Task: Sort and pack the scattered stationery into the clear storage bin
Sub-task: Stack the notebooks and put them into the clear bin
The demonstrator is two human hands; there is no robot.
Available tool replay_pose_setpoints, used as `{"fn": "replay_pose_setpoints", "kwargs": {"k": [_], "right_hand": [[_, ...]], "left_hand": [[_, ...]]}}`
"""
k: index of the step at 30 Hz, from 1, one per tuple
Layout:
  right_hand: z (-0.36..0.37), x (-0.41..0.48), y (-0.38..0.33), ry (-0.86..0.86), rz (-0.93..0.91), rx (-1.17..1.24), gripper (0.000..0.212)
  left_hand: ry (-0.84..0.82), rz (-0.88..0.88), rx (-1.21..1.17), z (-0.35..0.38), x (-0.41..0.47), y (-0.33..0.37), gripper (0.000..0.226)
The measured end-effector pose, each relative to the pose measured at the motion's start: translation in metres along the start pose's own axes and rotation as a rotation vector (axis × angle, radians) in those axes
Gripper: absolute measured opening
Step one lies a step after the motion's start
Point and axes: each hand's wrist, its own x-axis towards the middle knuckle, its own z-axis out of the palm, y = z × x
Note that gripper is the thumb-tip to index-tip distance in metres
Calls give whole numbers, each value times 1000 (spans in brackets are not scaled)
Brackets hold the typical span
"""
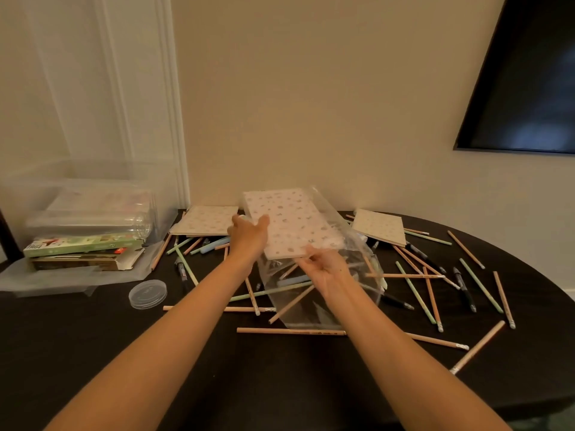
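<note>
Forearms, two, bare, extended over the dark tabletop (pixel 93 353).

Right hand (pixel 326 272): fingers (pixel 311 255) curled upward, pinching the near edge of a dotted notebook (pixel 292 222), which is tilted and partly inside a clear plastic bag (pixel 345 241).

Left hand (pixel 249 233): fingers straight, thumb touching the notebook's left edge.

Pencils (pixel 289 331) and pens: scattered around and under the bag.

Notebooks, two more: one to the left (pixel 205 220), one to the right (pixel 379 227).

Clear storage bin (pixel 93 169): far left, holding a green box (pixel 84 244) lettered "TAGE"; other print is unreadable.
</note>
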Motion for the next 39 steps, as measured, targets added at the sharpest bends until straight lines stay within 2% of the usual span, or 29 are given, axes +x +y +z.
{"fn": "replay_pose_setpoints", "kwargs": {"k": [1, 2, 5, 10, 14, 18, 21, 24, 29, 30, 32, 35, 37, 39], "right_hand": [[2, -3, 4, -5, 10, -12, 48], [5, -6, 8, -1, 19, -30, 49], [7, -3, 17, 29, 26, -108, 55], [5, 4, 35, 73, 44, -196, 55], [6, -5, 45, 92, 66, -499, 53], [2, -13, 51, 114, 160, -681, 43], [-1, -18, 50, 82, 229, -759, 39], [-1, -21, 40, 98, 217, -1003, 33], [-8, -37, 17, 67, 234, -1317, 43], [-8, -41, 13, 42, 234, -1355, 46], [-6, -49, 0, -6, 243, -1408, 45], [2, -58, -26, -70, 233, -1492, 31], [7, -60, -43, -86, 162, -1525, 22], [8, -55, -58, -31, 64, -1521, 20]], "left_hand": [[-67, -156, -112, -1, 2, -2, 61], [-138, -232, -191, -3, 2, -4, 62], [-270, -209, -211, -7, 1, -16, 47], [-384, -190, -218, -24, 0, -31, 49], [-453, -333, -213, -41, -11, -44, 32], [-402, -480, -210, -51, -18, -58, 27], [-350, -476, -87, -50, -18, -65, 47], [-328, -430, 162, -48, -18, -65, 70], [-250, -359, 534, -44, -25, -62, 103], [-253, -321, 648, -45, -27, -60, 101], [-245, -210, 880, -46, -31, -53, 81], [-150, -3, 1208, -46, -29, -36, 56], [-95, 92, 1256, -39, -20, -27, 44], [-56, 144, 1237, -29, -9, -19, 34]]}}
